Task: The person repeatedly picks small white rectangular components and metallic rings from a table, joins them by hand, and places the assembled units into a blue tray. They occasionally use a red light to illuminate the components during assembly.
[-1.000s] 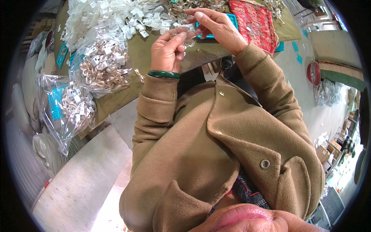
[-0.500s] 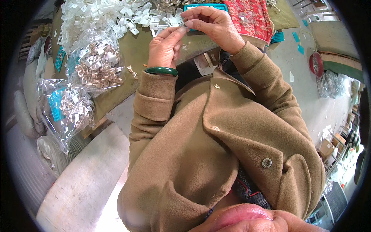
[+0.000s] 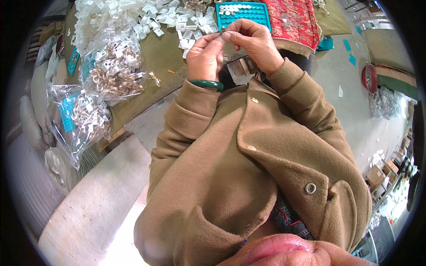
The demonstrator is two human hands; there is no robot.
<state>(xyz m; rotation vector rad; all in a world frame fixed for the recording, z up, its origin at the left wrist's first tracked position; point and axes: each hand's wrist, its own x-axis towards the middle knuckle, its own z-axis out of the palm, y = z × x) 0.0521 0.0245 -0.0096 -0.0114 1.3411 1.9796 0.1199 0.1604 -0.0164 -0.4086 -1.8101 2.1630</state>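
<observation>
Fingertip to fingertip, my left hand (image 3: 205, 60) and my right hand (image 3: 258, 46) meet at the table's near edge. Both are closed in a pinch around a small dark greyish piece (image 3: 223, 30), mostly hidden by the fingers. Just beyond them is a teal ridged tray (image 3: 242, 21) with white round pieces along its far side. Left of the tray, loose translucent white plastic pieces (image 3: 166, 18) spread from a large heap. A red patterned cloth (image 3: 293, 25) lies right of the tray, beside my right hand.
To the left, two clear bags (image 3: 116, 73) (image 3: 91, 116) hold white pieces with beige cords; the nearer hangs at the table edge. A small cord bundle (image 3: 155, 79) lies on the table (image 3: 171, 57). Right, a red bowl (image 3: 369, 76) stands near a clear plastic bag (image 3: 387, 102).
My joined hands sit slightly lower and further right in the picture, and more of the teal tray shows behind them. The whole view has shifted a little. The pinch continues, with a dark piece now visible.
</observation>
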